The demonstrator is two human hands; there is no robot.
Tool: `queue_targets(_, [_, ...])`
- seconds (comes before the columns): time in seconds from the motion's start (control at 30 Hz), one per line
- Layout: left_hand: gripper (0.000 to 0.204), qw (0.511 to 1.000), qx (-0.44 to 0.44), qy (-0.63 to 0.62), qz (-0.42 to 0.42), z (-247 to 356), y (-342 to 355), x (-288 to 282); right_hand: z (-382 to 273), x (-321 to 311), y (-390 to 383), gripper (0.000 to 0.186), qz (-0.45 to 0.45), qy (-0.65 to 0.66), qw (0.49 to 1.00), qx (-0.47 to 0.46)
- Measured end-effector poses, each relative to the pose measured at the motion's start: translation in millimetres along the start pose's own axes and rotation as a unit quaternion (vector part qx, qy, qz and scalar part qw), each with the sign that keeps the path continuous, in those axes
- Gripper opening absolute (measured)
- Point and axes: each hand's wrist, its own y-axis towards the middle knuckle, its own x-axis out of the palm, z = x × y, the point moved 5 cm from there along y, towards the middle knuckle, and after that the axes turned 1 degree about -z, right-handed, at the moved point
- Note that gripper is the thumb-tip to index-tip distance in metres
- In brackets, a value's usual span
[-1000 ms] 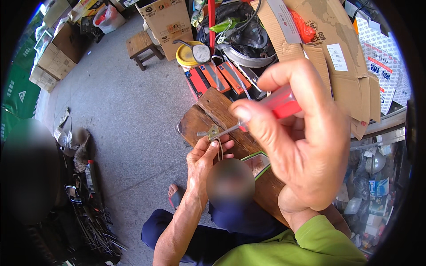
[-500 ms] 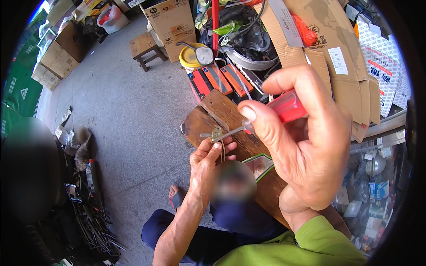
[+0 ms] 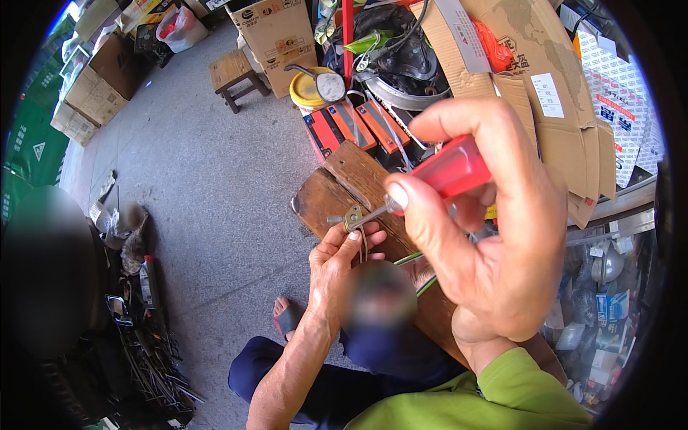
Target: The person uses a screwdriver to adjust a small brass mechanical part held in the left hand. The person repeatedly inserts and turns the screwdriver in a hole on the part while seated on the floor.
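Two things are held in the head view: the left hand (image 3: 335, 259) pinches a small brass-coloured metal fitting (image 3: 352, 216) above the wooden bench (image 3: 321, 203), and the right hand (image 3: 498, 244) wraps a red-handled screwdriver (image 3: 459, 169), shaft at the fitting. The fitting looks light, stiff, best pinched by its edges; the smooth handle could slip, so grip it broadly.

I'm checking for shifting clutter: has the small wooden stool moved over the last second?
No: judged against the cardboard box beside it, the small wooden stool has shifted neither way.
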Motion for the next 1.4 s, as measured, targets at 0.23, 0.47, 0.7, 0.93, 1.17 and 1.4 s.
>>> queue_targets(0.23, [0.02, 0.994, 0.041, -0.102, -0.028, 0.7, 1.7, 5.8, -3.1, 1.2, 1.5, 0.034, -0.013, -0.02, 1.0, -0.009])
queue_targets(0.47, [0.02, 0.996, 0.023, -0.054, -0.061, -17.2, 14.2, -8.2, 4.0, 8.1, -2.3, 0.029, 0.006, 0.083, 0.993, 0.083])
queue_targets(0.7, [0.022, 0.997, 0.018, -0.054, -0.049, -15.9, 8.3, -7.6, -14.5, 8.2, -4.6, 0.031, -0.021, 0.015, 1.0, -0.016])
queue_targets(0.93, [0.024, 0.998, -0.004, -0.041, -0.051, -16.1, 6.7, -1.7, -1.4, 0.5, -2.3, 0.022, -0.043, 0.056, 0.997, 0.012])
queue_targets(1.17, [0.024, 0.998, -0.017, -0.018, -0.054, -13.1, 11.5, -15.9, -5.8, 9.2, 1.1, 0.026, -0.002, 0.019, 0.998, -0.055])
queue_targets(1.4, [0.021, 0.994, 0.003, 0.002, -0.107, -13.9, 23.8, -7.4, 5.4, 5.6, -3.4, 0.023, -0.001, 0.018, 1.0, -0.025])
